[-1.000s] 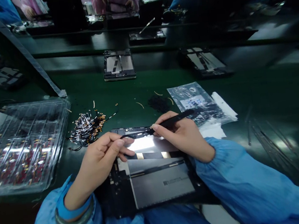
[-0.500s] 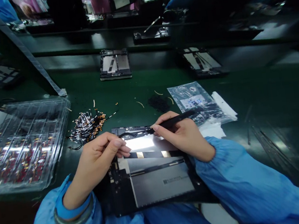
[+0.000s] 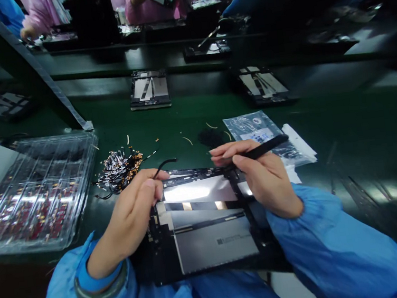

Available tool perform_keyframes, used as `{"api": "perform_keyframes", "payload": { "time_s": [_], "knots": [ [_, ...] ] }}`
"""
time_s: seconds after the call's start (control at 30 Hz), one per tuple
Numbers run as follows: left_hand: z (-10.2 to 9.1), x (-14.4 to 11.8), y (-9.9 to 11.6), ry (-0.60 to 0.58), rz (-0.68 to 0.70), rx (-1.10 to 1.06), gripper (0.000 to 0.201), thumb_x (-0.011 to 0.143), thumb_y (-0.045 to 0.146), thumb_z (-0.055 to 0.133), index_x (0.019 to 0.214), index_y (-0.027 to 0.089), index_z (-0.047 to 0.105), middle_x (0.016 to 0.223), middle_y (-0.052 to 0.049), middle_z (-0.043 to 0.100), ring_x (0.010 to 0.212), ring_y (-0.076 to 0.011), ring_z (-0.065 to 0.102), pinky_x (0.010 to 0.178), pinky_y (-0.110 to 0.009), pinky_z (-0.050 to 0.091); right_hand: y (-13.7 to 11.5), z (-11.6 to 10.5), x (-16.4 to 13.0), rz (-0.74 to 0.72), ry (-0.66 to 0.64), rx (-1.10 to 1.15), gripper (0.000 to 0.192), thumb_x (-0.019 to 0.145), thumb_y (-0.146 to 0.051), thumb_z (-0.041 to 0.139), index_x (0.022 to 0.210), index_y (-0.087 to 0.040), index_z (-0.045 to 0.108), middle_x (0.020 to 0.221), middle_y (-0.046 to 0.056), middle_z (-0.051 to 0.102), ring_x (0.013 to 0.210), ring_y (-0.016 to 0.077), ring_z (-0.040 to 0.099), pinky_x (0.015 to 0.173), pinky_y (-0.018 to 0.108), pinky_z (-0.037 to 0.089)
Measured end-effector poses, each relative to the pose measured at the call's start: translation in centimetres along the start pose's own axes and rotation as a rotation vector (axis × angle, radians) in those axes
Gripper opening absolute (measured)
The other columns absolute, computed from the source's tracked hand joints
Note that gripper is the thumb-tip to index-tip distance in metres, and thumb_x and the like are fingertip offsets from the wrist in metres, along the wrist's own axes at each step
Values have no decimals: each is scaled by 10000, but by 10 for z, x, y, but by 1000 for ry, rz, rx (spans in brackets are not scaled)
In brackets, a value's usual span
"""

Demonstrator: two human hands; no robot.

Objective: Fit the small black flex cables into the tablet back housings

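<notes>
Looking down, we cannot make out the tip of the black tweezers [image 3: 263, 148]: it is hidden behind our right hand [image 3: 262, 175], whose fingers are closed around the shaft, thumb and forefinger pinched at the front. Our left hand [image 3: 134, 213] has its fingers pressed together on one end of a thin black cable [image 3: 162, 165], which arcs up and right above the open tablet [image 3: 207, 224]; where the cable starts is covered by the fingertips. The tablet lies back-up on the green counter [image 3: 342, 118], its near edge cut off by our blue sleeves. Both wrists are bent inward over its top edge. Left of it sit a heap of small cables [image 3: 118, 170] and a clear blister tray [image 3: 34, 191]; the printing on the antistatic bag [image 3: 254, 130] is unreadable.
</notes>
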State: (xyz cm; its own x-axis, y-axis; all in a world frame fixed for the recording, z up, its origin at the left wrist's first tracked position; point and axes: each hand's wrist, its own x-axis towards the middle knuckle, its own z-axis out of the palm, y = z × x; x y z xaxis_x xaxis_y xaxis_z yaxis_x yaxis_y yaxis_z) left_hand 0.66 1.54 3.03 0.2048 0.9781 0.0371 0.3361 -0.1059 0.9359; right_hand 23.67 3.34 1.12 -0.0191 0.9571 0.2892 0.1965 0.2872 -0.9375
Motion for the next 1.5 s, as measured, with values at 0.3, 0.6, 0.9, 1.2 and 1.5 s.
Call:
{"api": "perform_keyframes", "payload": {
  "time_s": [0.3,0.6,0.9,1.2,1.5],
  "knots": [
    [44,2,3,-33,453,434,286,916,138,369,1043,140,624,942,-98,685,886,-205,619,798,-346,483,-25,21,-15,-236,-110,-264,94,876,-162,562,921,-204,633,861,-2,694,789,120,655,718,218,517],
    [9,12,18,-587,-98,-108,436,964,362,336,794,160,684,792,-38,689,785,-144,602,764,-242,459,-15,-1,-5,-336,-275,-74,62,878,-195,595,874,-207,656,769,-5,664,669,105,628,568,208,508],
    [19,10,9,-346,-88,-119,321,907,366,475,708,165,628,748,-22,656,735,-127,578,689,-225,430,-22,-5,-15,-613,181,-393,133,816,-139,649,935,-199,644,918,71,635,810,159,628,599,256,519],
    [43,0,3,28,223,152,176,859,214,528,911,191,695,805,-21,700,735,-135,604,712,-246,471,-17,24,-32,-772,-15,-831,181,846,-68,588,1022,-49,623,868,132,704,767,196,674,672,284,530],
    [34,4,6,-37,-275,-534,132,788,314,672,841,193,686,935,-29,725,707,-115,631,652,-239,515,-26,7,-28,-452,261,-618,90,851,-117,551,832,-201,580,737,22,630,593,121,570,570,243,472]
  ]
}}
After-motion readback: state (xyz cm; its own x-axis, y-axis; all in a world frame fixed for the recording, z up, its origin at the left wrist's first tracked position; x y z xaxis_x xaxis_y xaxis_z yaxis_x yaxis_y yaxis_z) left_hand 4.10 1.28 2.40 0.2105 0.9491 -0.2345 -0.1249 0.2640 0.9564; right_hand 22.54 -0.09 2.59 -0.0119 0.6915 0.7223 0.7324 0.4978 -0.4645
